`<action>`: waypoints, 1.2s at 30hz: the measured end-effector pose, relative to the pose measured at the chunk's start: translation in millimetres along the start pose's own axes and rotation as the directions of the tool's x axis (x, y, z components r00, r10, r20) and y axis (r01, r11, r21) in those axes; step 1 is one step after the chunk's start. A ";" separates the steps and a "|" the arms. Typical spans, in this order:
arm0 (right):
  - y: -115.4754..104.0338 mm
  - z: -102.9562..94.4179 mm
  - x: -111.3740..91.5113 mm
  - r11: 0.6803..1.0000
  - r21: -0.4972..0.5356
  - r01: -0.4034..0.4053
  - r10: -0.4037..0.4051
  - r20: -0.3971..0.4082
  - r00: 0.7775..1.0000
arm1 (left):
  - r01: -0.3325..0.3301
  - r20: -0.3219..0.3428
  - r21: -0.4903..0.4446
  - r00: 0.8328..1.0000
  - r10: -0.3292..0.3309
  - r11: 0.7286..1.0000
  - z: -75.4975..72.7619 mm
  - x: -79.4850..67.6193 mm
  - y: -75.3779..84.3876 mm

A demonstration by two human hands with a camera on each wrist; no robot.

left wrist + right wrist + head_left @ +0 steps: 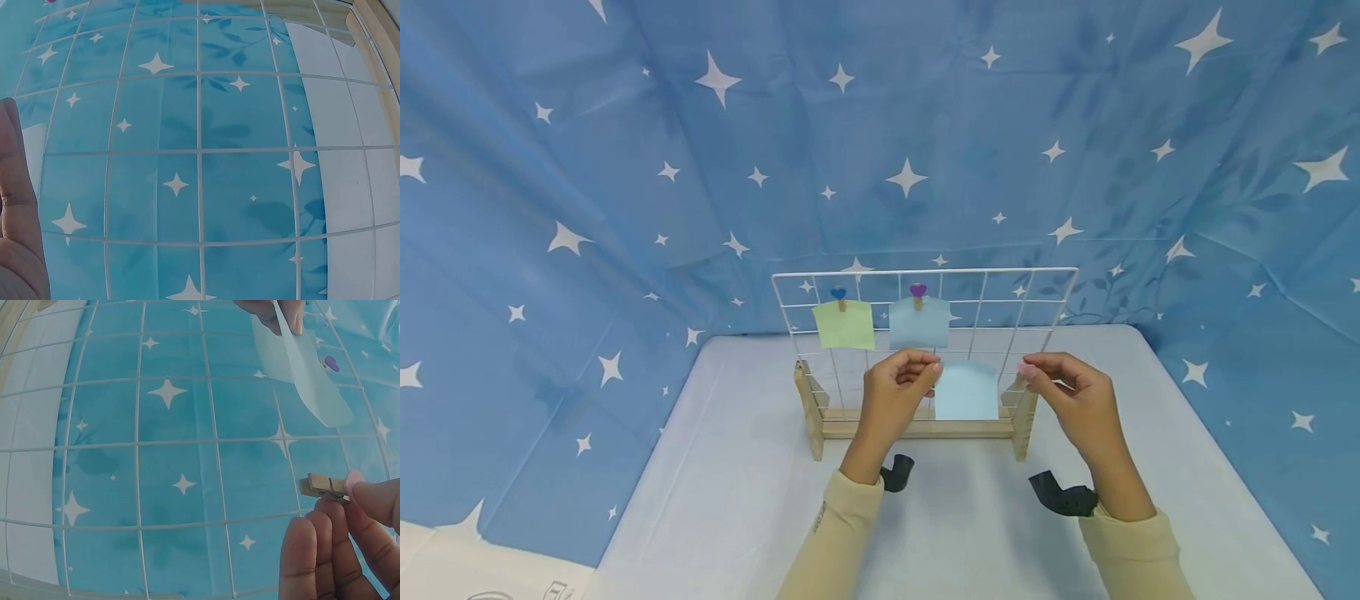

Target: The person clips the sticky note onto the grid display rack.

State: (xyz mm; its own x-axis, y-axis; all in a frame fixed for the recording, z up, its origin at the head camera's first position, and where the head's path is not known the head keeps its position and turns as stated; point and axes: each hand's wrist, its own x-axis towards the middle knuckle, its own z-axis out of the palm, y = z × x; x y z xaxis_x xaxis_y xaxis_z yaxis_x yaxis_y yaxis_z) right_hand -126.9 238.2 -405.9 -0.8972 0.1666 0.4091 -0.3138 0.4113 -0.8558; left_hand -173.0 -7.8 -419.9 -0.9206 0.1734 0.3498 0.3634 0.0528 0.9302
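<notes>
My left hand (895,390) pinches a light blue paper note (967,392) by its left edge, in front of a white wire grid (992,271). To the right, my right hand (1075,400) holds a small wooden clothespin (325,484) with a pink top between thumb and fingers. The right wrist view shows the clothespin apart from the note. On the grid hang a green note (846,327) under a blue-heart clothespin (840,298) and another blue note (919,325) under a purple-heart clothespin (917,293). Only part of the left hand shows in the left wrist view.
A wooden base (917,428) with two upright side pieces carries the grid on a white-covered table (737,500). Blue cloth (880,125) with white stars hangs behind and at both sides. Black curved pieces (1063,496) sit at both wrists.
</notes>
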 end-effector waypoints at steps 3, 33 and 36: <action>0.1 -1.1 1.6 1.000 -0.006 -0.002 0.002 0.005 1.000 | -0.008 0.001 0.002 1.000 0.008 1.000 0.3 1.7 1.1; -9.4 -4.6 18.8 0.999 -0.040 0.012 -0.011 0.020 1.000 | 0.007 0.009 0.018 1.000 -0.007 1.000 7.4 14.0 3.6; -10.2 -5.1 19.4 0.999 -0.050 0.021 -0.020 0.016 1.000 | 0.015 0.011 0.021 1.000 -0.015 1.000 7.9 15.5 3.3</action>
State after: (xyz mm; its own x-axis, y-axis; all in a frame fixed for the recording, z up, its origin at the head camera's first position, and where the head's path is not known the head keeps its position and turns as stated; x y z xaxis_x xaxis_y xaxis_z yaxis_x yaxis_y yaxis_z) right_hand -139.6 241.8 -387.6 -0.8957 0.1438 0.4209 -0.3165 0.4589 -0.8302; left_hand -185.0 2.8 -412.3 -0.9244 0.1830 0.3346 0.3526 0.0759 0.9327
